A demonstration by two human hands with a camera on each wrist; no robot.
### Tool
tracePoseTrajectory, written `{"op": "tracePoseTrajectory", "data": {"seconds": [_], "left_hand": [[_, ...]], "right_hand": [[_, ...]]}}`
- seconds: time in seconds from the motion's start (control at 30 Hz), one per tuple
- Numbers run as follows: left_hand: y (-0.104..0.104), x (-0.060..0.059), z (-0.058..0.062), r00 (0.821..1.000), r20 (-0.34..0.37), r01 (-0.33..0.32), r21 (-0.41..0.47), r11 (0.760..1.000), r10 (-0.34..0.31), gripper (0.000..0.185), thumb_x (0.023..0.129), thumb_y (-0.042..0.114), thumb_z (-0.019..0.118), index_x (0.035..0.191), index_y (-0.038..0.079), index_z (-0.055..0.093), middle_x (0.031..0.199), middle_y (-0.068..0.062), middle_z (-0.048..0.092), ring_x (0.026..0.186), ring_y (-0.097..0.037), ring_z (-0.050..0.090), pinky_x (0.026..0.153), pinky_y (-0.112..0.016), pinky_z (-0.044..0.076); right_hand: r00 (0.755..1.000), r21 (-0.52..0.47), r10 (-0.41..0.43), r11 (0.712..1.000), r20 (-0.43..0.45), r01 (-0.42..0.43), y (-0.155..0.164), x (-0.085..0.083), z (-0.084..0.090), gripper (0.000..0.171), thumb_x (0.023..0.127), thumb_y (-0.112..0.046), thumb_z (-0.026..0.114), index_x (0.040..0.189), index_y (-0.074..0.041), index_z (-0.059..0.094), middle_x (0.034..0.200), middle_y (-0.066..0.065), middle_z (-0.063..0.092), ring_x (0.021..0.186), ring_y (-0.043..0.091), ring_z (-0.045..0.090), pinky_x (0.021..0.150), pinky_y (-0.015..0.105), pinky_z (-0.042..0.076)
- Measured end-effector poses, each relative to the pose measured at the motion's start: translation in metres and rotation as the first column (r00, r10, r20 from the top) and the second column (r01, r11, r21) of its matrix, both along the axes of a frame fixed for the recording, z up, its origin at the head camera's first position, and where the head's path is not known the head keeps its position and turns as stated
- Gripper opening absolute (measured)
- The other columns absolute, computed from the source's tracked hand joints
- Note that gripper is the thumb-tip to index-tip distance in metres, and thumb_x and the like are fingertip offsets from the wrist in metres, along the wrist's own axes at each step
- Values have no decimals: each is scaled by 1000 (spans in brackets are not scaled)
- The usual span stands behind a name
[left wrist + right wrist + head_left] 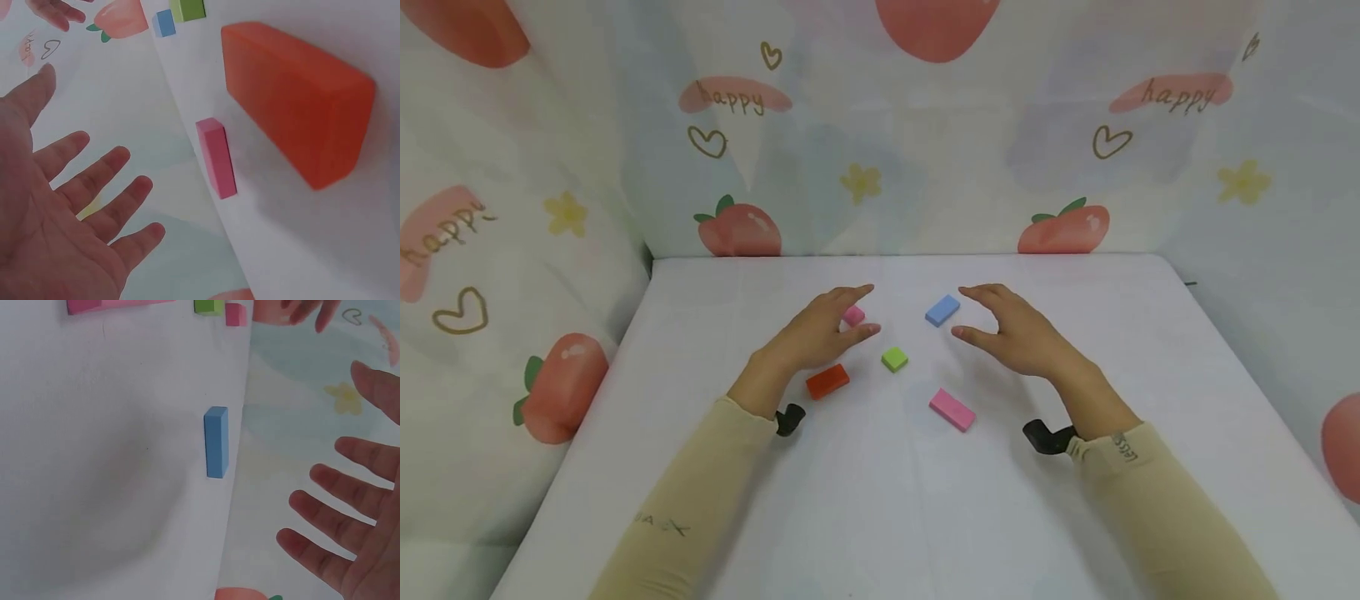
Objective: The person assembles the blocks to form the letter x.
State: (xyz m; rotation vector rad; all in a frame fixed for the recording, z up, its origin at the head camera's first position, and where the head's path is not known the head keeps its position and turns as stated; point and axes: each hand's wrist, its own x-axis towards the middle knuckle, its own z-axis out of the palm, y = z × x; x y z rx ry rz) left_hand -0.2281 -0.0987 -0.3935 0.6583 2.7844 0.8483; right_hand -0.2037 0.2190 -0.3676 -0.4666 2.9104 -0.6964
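Head view shows the fingers of both hands raised over the bench (865,508), each thumb held well away from the rest. Wrist views show the left fingers (94,181) and the right fingers (325,522) fanned apart and nearly straight, holding nothing. Left hand (820,333) and right hand (1026,333) point inward toward each other, with a gap between their fingertips.

Nearest the right fingertips, a blue block (942,310) lies on the bench, set at a slant. Partly hidden behind the left hand, between its thumb and fingers as seen from the head, is the far pink block (854,315). A green block (894,359), shorter than the blue one, sits roughly midway between the hands and a little closer to the person. Just beside the left wrist lies a red block (827,382), and right of it, nearer the person, the near pink block (952,410). All five blocks lie apart from one another.

Farther out, a black piece (1049,437) juts from each wrist beside the tan sleeves (1165,508). Beyond the bench hangs a pale cloth (925,183) printed with red fruit, yellow flowers, hearts and "happy".
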Motion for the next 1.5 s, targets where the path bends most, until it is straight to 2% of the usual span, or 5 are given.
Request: {"op": "tracePoseTrajectory", "data": {"seconds": [0.5,0.73,1.03,1.3,1.5], "left_hand": [[12,-5,-27,997,81,-7,70,998,2,68,92,51,59,151,32,31,151,2,42,139,-17,40,113,-45,33],[20,0,-36,993,108,-50,29,998,46,65,91,48,61,149,36,34,149,3,42,139,-18,40,113,-45,34],[26,1,-42,993,96,-65,4,998,64,60,91,44,64,146,32,42,145,3,47,137,-19,41,113,-45,34],[33,3,-44,993,89,-75,-25,997,77,54,91,43,64,141,35,48,147,3,46,140,-21,38,113,-49,32],[38,6,-49,993,72,-91,-53,994,94,48,91,44,64,137,38,53,145,4,49,139,-23,39,112,-52,30]], "right_hand": [[995,-83,-49,995,82,56,1,14,-15,71,84,-67,58,146,-41,35,143,-8,42,130,25,46,102,52,41],[992,-101,-49,993,119,61,1,20,-23,71,84,-65,60,146,-37,37,144,-3,44,128,27,48,98,52,44],[991,-98,-28,994,133,41,5,22,-31,70,85,-65,59,145,-35,40,140,-2,48,123,25,51,94,50,45],[990,-108,9,994,143,7,1,27,-42,70,84,-59,65,143,-28,45,127,-2,57,113,21,55,90,43,46],[985,-115,46,993,165,-27,-2,32,-49,60,84,-49,71,135,-23,54,115,-3,62,100,17,57,84,36,46]]}}
